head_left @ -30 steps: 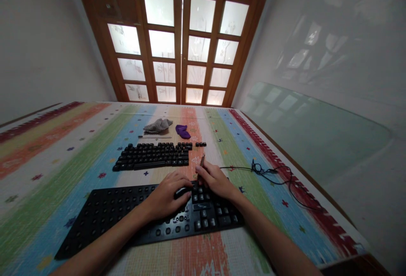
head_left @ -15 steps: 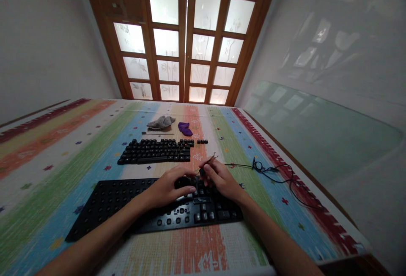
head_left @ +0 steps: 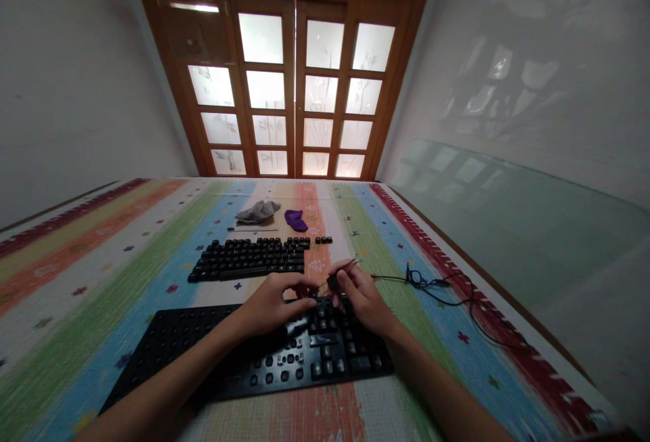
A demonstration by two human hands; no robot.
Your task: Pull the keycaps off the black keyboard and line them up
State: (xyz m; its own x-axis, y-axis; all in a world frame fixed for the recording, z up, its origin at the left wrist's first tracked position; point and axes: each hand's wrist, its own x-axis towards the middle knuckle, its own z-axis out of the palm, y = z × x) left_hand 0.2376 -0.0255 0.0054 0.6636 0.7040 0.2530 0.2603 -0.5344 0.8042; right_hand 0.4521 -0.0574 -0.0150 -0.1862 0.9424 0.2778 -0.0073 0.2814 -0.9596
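Note:
A black keyboard base [head_left: 203,347] lies in front of me on the striped cloth, most of its keys gone and a few left at its right end. My left hand [head_left: 277,303] rests on its upper edge with fingers curled and pinched together. My right hand [head_left: 358,293] hovers just above the right end, closed on a thin wire key puller with a black keycap [head_left: 333,282] in it. The removed keycaps [head_left: 248,258] are laid out in rows farther back.
A grey cloth [head_left: 258,210] and a purple cloth [head_left: 295,220] lie behind the keycap rows, with a thin rod [head_left: 251,229] beside them. The keyboard's black cable [head_left: 437,286] trails off to the right. A wooden glazed door [head_left: 294,90] stands beyond the table.
My right hand has lifted off the keyboard with the puller, and a keycap has come up with it. My left hand slid slightly toward the right hand. The camera tilted up a little.

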